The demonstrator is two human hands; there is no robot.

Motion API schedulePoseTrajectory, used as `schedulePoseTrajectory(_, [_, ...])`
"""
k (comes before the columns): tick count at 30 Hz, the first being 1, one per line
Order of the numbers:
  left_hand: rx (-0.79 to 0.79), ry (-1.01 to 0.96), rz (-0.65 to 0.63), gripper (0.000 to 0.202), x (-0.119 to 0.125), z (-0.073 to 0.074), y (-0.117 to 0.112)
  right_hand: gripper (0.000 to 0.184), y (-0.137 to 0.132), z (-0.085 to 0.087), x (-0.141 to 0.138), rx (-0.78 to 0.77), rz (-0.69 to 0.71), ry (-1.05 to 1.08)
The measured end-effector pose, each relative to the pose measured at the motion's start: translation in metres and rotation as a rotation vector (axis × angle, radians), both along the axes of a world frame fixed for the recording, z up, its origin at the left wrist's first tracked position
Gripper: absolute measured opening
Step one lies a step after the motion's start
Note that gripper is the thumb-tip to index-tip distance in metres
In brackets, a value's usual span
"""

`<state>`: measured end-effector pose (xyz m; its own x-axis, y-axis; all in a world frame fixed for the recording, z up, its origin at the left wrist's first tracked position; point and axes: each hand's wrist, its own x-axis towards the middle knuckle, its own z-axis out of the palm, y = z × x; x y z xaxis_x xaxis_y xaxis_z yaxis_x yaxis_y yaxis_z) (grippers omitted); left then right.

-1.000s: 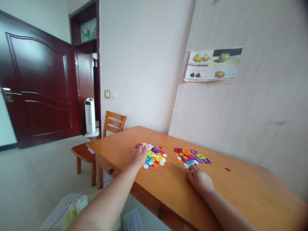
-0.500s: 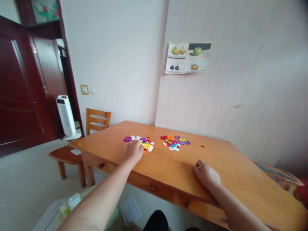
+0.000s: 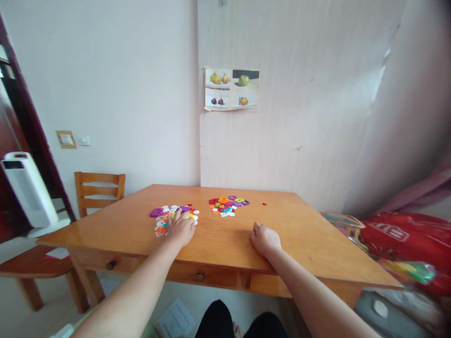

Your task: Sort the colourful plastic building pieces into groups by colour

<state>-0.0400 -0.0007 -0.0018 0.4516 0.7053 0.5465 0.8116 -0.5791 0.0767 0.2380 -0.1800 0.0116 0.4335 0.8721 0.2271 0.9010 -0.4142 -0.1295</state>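
Note:
My left hand (image 3: 181, 230) rests over the left pile, its fingers spread and touching the pieces. That pile mixes a purple gear-shaped piece (image 3: 156, 212), white printed discs (image 3: 195, 217) and bits of yellow, red and orange; part of it is hidden under my hand. My right hand (image 3: 267, 240) lies on the table as a loose fist, with nothing visible in it. Beyond it to the left is a second pile with an orange gear-shaped piece (image 3: 223, 199), purple pieces (image 3: 238, 204) and a few white cards.
A small red piece (image 3: 264, 204) lies alone on the wooden table (image 3: 218, 244). To the left stand a wooden chair (image 3: 100, 190) and a white tower heater (image 3: 30, 192). A red bag (image 3: 398, 234) sits beyond the right edge, and a fruit picture (image 3: 231, 89) hangs on the wall.
The view has turned right. My left hand's fingers have spread out over the left pile, and more pieces show to its left. My right hand stays as a fist on the table.

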Motion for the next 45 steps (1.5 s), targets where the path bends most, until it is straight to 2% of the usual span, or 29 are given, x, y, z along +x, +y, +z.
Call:
schedulePoseTrajectory(3, [-0.014, 0.018, -0.042, 0.029, -0.001, 0.001, 0.001, 0.031, -0.001, 0.002, -0.002, -0.003, -0.008, 0.009])
schedulePoseTrajectory(12, [-0.061, 0.02, -0.059, 0.031, -0.004, -0.001, 0.012, 0.031, -0.004, 0.006, -0.007, 0.008, -0.01, 0.028])
schedulePoseTrajectory(19, [-0.112, -0.004, -0.094, 0.026, -0.005, 0.006, 0.01, 0.03, -0.009, 0.002, -0.012, 0.025, -0.018, 0.068])
schedulePoseTrajectory(28, [-0.039, 0.119, -0.051, 0.034, -0.006, 0.0, 0.022, 0.029, -0.021, 0.001, -0.024, 0.048, -0.002, 0.073])
schedulePoseTrajectory(32, [-0.048, 0.18, -0.022, 0.035, -0.005, 0.004, 0.022, 0.028, -0.022, 0.002, -0.025, 0.044, -0.019, 0.062])
schedulePoseTrajectory(37, [-0.076, 0.24, -0.064, 0.038, -0.003, 0.011, 0.03, 0.028, -0.019, 0.005, -0.025, 0.03, -0.041, 0.042])
schedulePoseTrajectory(40, [-0.119, 0.3, -0.025, 0.041, 0.0, 0.014, 0.037, 0.027, -0.016, 0.004, -0.023, 0.036, -0.024, 0.038])
schedulePoseTrajectory(43, [-0.077, 0.269, 0.026, 0.039, 0.001, 0.013, 0.04, 0.028, -0.013, 0.003, -0.021, 0.04, -0.019, 0.041])
schedulePoseTrajectory(45, [-0.078, 0.21, 0.002, 0.035, 0.004, 0.01, 0.042, 0.028, -0.012, 0.004, -0.021, 0.04, -0.01, 0.037])
